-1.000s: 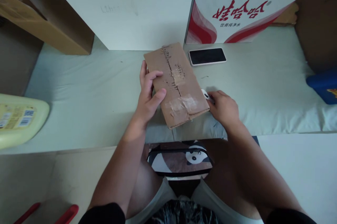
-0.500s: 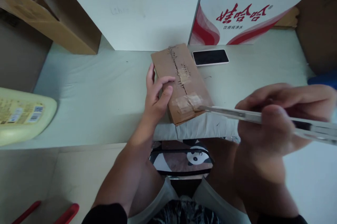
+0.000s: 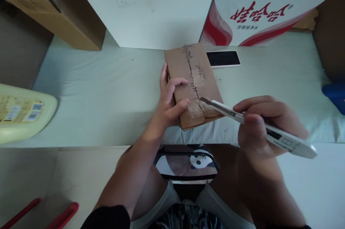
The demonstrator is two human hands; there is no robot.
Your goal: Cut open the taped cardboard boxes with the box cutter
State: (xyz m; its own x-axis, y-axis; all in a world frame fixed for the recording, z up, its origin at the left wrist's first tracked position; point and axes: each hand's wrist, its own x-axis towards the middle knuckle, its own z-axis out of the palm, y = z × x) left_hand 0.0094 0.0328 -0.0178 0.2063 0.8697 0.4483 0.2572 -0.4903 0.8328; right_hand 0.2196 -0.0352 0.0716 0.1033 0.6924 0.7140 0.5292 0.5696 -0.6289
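A small brown cardboard box [image 3: 207, 82] lies at a slant near the front edge of the cloth-covered surface. A seam with scribbled ink marks and strips of clear tape runs along its top. My left hand [image 3: 172, 101] grips the box's left side, thumb and index finger on the top, other fingers along the side. In my right hand [image 3: 264, 125] is a white utility knife [image 3: 291, 143] with its blade out. The blade tip is at the seam, by the upper edge of the near tape; I cannot tell how deep it sits.
Behind the box stand a large white box [image 3: 161, 13] and a white-and-red carton [image 3: 248, 20]. A phone [image 3: 223, 58] lies partly behind the small box. At left are an open brown carton [image 3: 72, 24] and a pale yellow bottle [image 3: 27, 114]; a blue object [image 3: 335, 96] is far right.
The knife tip has moved from the box's near right corner up and left to the seam, and the knife is tilted more steeply. My left hand still holds the box.
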